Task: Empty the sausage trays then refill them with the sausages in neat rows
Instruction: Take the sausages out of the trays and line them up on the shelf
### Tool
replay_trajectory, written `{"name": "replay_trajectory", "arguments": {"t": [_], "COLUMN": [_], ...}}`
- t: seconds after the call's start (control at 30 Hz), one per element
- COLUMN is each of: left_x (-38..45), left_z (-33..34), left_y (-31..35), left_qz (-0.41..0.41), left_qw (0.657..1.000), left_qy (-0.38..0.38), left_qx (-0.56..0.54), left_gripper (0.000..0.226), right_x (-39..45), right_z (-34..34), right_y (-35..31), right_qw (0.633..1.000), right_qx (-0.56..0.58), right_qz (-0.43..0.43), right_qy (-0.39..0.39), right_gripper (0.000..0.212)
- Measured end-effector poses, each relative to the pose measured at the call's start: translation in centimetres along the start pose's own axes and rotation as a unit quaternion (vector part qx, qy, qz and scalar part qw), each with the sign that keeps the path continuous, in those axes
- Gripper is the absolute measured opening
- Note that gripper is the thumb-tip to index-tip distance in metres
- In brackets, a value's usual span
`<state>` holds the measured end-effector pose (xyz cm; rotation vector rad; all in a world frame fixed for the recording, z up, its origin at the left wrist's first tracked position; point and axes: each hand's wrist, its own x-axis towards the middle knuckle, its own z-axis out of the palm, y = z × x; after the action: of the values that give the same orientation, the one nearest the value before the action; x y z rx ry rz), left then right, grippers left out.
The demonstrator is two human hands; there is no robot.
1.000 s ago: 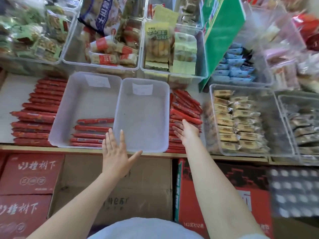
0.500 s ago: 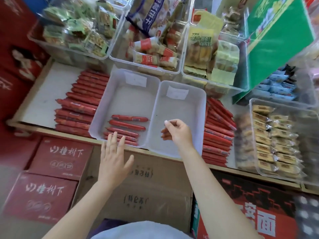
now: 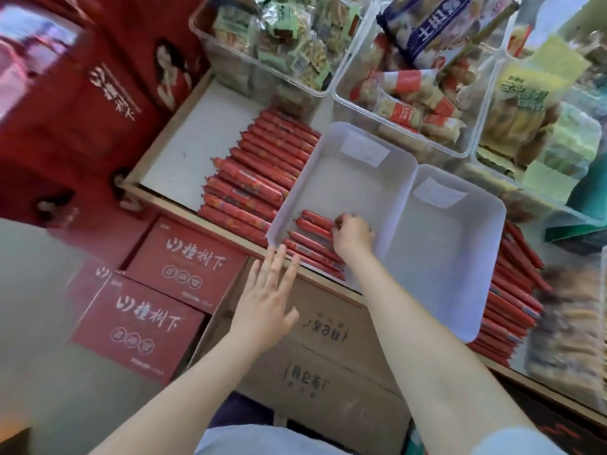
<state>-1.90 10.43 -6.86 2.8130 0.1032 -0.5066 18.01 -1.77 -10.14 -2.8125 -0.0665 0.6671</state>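
Head cam: both trays emptied, refill barely started imo. Left tray [image 3: 328, 178] has few sausages [image 3: 312, 221] in rows at near end, right tray [image 3: 460, 257] bare. My right hand [image 3: 353, 234] in left tray, fingers curled on sausage end. Left hand [image 3: 266, 300] flat, fingers straight, at tray's near edge. Big red piles [image 3: 259, 178] left and right on shelf [image 3: 197, 139] waiting. Snack bins [image 3: 410, 103] behind.

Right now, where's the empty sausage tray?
In the head view, the empty tray sits right of centre on the shelf, between the tray with sausages and the right-hand sausage pile.
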Motion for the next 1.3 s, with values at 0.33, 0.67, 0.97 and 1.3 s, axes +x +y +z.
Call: {"name": "replay_trajectory", "arguments": {"t": [0.33, 0.67, 0.97, 1.3], "left_x": [-0.2, 3.8, 6.2, 16.8], "left_z": [-1.1, -8.6, -10.2, -11.8], "left_y": [0.2, -0.1, -6.4, -11.6], "left_qz": [0.002, -0.175, -0.21, -0.034], "left_qw": [0.999, 0.72, 0.819, 0.985], "left_qy": [0.014, 0.05, 0.089, 0.167], "left_qx": [-0.034, -0.67, -0.526, -0.033], "left_gripper": [0.091, 0.037, 0.029, 0.03], "right_x": [-3.1, -11.2, -9.1, -3.9], "right_z": [-2.1, -7.1, -4.8, 0.2], "right_y": [-0.4, -3.9, -5.7, -3.4], "right_qw": [0.963, 0.742, 0.912, 0.982], "right_qx": [0.261, 0.635, 0.404, -0.002], "right_qz": [0.041, -0.006, 0.009, 0.026], "right_qy": [-0.048, -0.213, -0.067, -0.187], "right_gripper": [0.012, 0.021, 0.018, 0.067]}}
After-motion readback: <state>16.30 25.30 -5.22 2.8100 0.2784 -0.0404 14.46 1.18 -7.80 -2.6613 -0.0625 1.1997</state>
